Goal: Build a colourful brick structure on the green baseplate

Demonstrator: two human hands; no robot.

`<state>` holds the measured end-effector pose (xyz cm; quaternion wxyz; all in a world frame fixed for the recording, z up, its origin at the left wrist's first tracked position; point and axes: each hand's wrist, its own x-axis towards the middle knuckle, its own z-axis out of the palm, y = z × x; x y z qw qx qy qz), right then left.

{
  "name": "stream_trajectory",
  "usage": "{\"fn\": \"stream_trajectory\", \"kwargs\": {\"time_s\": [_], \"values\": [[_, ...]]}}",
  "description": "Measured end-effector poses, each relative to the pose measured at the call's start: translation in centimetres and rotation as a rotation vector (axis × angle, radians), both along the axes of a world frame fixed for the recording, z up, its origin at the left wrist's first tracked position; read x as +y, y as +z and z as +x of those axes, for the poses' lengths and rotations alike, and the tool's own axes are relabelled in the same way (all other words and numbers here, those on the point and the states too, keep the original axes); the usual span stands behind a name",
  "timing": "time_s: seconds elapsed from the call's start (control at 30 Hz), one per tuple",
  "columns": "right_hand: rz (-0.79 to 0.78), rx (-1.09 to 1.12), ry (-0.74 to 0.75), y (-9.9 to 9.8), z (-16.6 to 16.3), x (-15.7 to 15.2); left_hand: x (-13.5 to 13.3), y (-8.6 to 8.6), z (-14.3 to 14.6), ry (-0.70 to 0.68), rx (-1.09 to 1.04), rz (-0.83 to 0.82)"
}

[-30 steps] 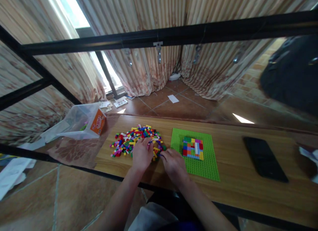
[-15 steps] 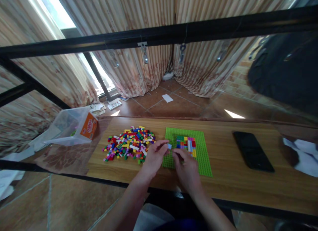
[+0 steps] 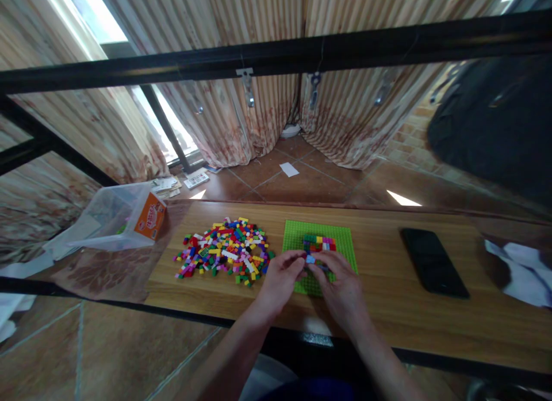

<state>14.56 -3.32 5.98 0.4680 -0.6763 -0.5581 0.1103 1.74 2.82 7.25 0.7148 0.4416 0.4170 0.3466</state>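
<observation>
My left hand point(image 3: 278, 279) and my right hand point(image 3: 344, 285) meet over the green baseplate point(image 3: 345, 234). Between their fingertips is a small light-blue toy brick point(image 3: 310, 259), pinched by both. Below and behind the fingers, a block of multicoloured bricks point(image 3: 319, 242) sits on the plate; its near part is hidden by my right hand. To the left of my left hand lies a loose pile of mixed bricks point(image 3: 228, 251) on the wooden table point(image 3: 379, 315).
A black phone point(image 3: 433, 263) lies right of the plate, with crumpled white paper point(image 3: 524, 269) beyond it. At the left stands a clear plastic bin point(image 3: 118, 217) with an orange label. A black metal bar point(image 3: 276, 59) crosses above, in front of curtains.
The light-blue brick has moved right with my left hand, over the plate. My right hand has come in against it, its fingers now covering more of the built bricks.
</observation>
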Motion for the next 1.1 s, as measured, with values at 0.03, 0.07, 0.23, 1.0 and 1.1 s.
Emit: {"fn": "stream_trajectory", "kwargs": {"time_s": [0.03, 0.07, 0.23, 1.0, 1.1], "values": [[-0.001, -0.019, -0.029, -0.2, 0.8, -0.2, -0.1, -0.4, 0.2, 0.014, 0.035, 0.056], [-0.001, -0.037, -0.066, -0.3, 1.6, -0.4, -0.1, -0.7, 0.4, 0.030, 0.076, 0.123], [-0.011, -0.121, -0.189, -0.5, 4.9, 0.1, 0.5, -2.0, 1.5, 0.063, 0.314, 0.439], [-0.135, -0.064, -0.311, -2.4, 7.5, -4.3, -0.7, -2.5, -7.6, 0.062, 1.095, 1.004], [-0.126, -0.109, -0.272, -2.5, 6.6, -4.3, -1.0, -2.4, -8.9, 0.116, 1.083, 1.013]]}}
